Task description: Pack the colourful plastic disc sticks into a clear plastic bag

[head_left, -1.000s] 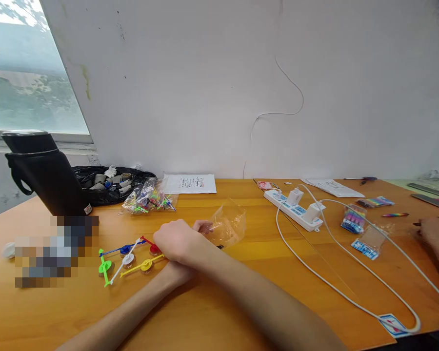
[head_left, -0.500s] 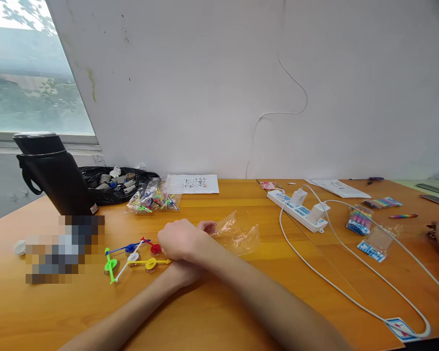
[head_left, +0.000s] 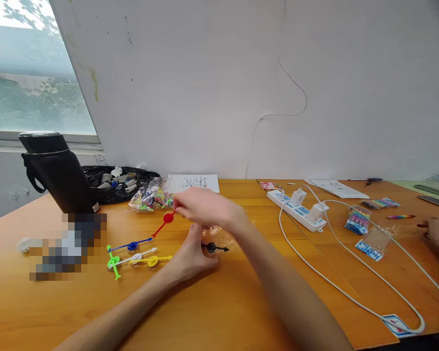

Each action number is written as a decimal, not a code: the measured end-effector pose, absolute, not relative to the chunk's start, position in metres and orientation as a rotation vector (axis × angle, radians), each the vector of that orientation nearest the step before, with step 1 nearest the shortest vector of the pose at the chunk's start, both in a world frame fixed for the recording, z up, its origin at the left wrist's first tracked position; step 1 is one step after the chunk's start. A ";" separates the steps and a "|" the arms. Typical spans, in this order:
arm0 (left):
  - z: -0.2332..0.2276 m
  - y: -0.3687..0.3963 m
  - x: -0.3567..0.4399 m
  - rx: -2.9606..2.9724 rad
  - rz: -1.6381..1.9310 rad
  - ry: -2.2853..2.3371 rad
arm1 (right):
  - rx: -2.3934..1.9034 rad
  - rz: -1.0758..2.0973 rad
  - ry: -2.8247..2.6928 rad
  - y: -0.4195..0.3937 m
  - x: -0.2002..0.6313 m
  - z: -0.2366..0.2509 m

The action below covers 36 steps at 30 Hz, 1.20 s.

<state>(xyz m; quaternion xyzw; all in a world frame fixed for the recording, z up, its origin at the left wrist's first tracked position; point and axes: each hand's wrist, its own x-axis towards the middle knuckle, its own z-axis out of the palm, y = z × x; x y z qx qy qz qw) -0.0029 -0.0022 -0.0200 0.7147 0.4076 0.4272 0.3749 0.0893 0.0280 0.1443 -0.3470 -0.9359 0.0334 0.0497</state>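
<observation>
At frame centre, a red stick (head_left: 164, 222) is pinched by the right hand (head_left: 205, 207); a clear bag (head_left: 219, 234) is pressed flat under the open left hand (head_left: 192, 256).

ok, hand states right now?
Left hand: open, resting on the clear bag.
Right hand: closed, pinching the red spinner stick, lifted.

Near table (head_left: 212, 312) edge lies bare; coloured spinners (head_left: 131, 251) left and white cable (head_left: 325, 280) right flank it.
</observation>
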 end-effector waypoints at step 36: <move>0.000 0.013 -0.013 1.518 1.267 0.948 | -1.378 -0.138 -2.631 0.004 0.145 0.176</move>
